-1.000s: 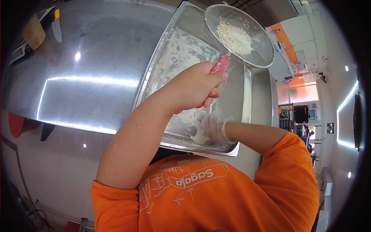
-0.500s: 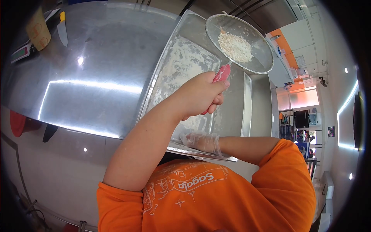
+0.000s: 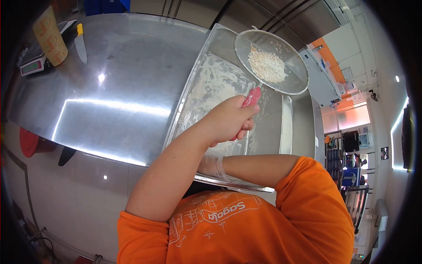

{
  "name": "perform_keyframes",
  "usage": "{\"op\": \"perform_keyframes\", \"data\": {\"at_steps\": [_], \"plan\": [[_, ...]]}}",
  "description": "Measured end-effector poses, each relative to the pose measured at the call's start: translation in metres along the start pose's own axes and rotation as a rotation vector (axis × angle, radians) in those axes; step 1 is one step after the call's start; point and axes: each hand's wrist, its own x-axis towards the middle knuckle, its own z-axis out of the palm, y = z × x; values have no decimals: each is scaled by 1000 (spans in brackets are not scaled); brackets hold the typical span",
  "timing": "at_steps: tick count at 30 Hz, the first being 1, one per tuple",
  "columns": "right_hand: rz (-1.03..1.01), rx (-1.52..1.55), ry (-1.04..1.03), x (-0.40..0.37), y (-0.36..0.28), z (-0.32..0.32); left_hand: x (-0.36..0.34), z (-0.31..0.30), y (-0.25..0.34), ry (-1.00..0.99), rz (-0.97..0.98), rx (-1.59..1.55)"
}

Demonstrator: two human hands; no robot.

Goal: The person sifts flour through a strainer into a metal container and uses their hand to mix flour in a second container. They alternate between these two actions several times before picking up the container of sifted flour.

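Note:
My left hand [image 3: 231, 119] is bare and closed around the pink handle [image 3: 251, 97] of a round mesh sieve [image 3: 295, 75]. A heap of pale flour with coarse crumbs [image 3: 268, 66] lies in the sieve's mesh, which is over the far right part of a large metal tray [image 3: 172, 128]. White flour [image 3: 215, 79] is spread unevenly across the tray's bottom. My right hand [image 3: 212, 166], in a clear plastic glove, reaches over the tray's near edge, below my left wrist. Its fingers are hidden behind my left forearm.
The steel table [image 3: 127, 61] extends to the left. A knife with a yellow handle [image 3: 81, 44], a paper-wrapped package [image 3: 52, 42] and a digital scale [image 3: 33, 67] are at its far left. A red bin [image 3: 30, 141] stands below the table edge. Steel cabinets [image 3: 198, 11] are behind.
My right hand has slid left along the near side of the tray, behind my left forearm. My left hand still holds the sieve in nearly the same place. The view has shifted slightly.

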Motion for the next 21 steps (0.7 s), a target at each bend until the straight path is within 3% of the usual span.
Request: {"op": "perform_keyframes", "data": {"at_steps": [1,10,21], "plan": [[-51,129,-22,2,-5,-1,0,0,1,-5,-8,-7],[-201,210,31,32,36,12,3,-1,0,-39,-25,24],[-261,71,129,13,15,-3,4,2,3,-34,-55,31]]}}
